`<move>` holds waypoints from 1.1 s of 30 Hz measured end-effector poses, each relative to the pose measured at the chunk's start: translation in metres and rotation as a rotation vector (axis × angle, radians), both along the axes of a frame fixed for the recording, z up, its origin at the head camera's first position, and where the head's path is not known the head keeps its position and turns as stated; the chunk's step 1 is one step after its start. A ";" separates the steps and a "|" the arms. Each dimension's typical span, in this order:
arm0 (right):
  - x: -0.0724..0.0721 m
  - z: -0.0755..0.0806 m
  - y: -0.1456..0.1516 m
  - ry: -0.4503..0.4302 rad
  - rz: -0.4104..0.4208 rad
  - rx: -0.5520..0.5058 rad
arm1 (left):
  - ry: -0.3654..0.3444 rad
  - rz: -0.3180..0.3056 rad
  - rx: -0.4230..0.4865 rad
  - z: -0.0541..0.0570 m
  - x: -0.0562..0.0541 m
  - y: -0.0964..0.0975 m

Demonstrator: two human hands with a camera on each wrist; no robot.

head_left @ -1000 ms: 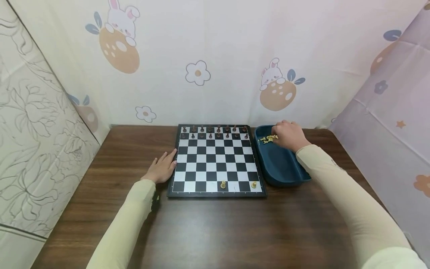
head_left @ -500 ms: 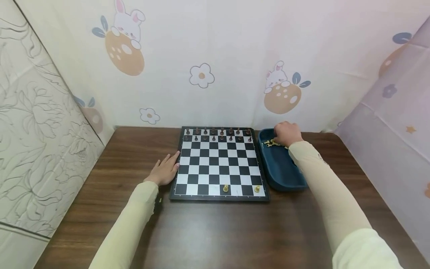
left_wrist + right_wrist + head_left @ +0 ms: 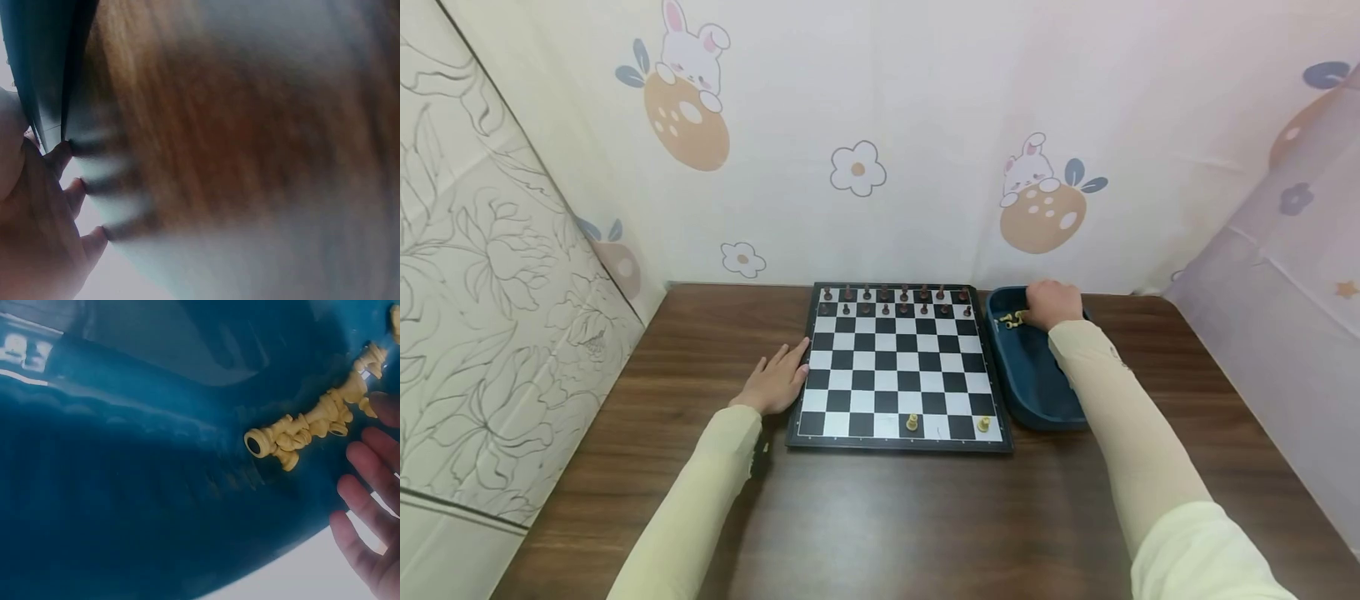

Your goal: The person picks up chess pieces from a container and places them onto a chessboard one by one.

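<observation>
My left hand (image 3: 775, 379) lies flat on the table, its fingers at the left edge of the chessboard (image 3: 899, 445). In the left wrist view the fingers of this hand (image 3: 44, 212) look extended beside the dark board edge. My right hand (image 3: 1054, 305) is inside the blue tray (image 3: 1037, 367), at its far end. The right wrist view shows the right hand (image 3: 375, 494) with fingers loosely bent and the thumb at the end of a clump of pale yellow chess pieces (image 3: 312, 422). Two yellow pieces, one chess piece (image 3: 912, 422) and another chess piece (image 3: 984, 424), stand on the near row.
Dark brown chess pieces (image 3: 885, 300) stand in two rows along the board's far side. The tray sits close against the board's right side. A patterned curtain (image 3: 865, 108) hangs behind the wooden table (image 3: 880, 517).
The whole head view has shifted slightly, moving the board and tray rightward. My right hand stays at the tray's far end among the yellow pieces, its forearm swung left. The left hand keeps its place.
</observation>
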State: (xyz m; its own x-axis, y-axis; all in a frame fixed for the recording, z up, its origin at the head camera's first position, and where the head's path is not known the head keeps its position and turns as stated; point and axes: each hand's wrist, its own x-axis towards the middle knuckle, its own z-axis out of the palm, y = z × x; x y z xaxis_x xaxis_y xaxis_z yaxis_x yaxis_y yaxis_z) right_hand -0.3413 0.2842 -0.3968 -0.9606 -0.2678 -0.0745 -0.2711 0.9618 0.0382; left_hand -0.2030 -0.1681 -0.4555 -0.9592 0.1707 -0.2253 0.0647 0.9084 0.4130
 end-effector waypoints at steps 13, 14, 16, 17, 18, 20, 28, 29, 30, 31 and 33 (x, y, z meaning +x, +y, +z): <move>0.000 -0.006 0.009 0.000 -0.014 -0.001 | 0.004 -0.016 -0.015 0.000 -0.002 0.009; 0.000 -0.006 0.010 0.005 -0.010 -0.002 | 0.005 -0.016 -0.015 0.000 -0.002 0.009; 0.001 -0.006 0.011 0.015 -0.006 -0.006 | 0.008 -0.018 -0.013 -0.001 -0.002 0.009; 0.001 -0.006 0.011 0.018 -0.004 -0.007 | 0.009 -0.019 -0.011 -0.001 -0.002 0.010; 0.001 -0.006 0.011 0.020 -0.004 -0.008 | 0.010 -0.019 -0.009 -0.002 -0.002 0.010; 0.002 -0.006 0.011 0.023 -0.005 -0.011 | 0.004 -0.018 -0.007 -0.002 -0.002 0.010; 0.002 -0.001 0.010 0.044 0.032 -0.017 | -0.004 -0.008 0.002 -0.001 -0.002 0.006; 0.002 0.001 0.009 0.047 0.044 -0.025 | -0.003 -0.007 0.000 -0.001 -0.002 0.005; 0.002 0.003 0.008 0.049 0.057 -0.033 | -0.002 -0.006 -0.001 -0.001 -0.002 0.003; 0.003 0.005 0.007 0.054 0.069 -0.037 | -0.001 -0.005 -0.002 -0.001 -0.002 0.002; 0.005 0.008 0.005 0.057 0.091 -0.043 | 0.001 -0.004 -0.003 -0.001 -0.002 -0.001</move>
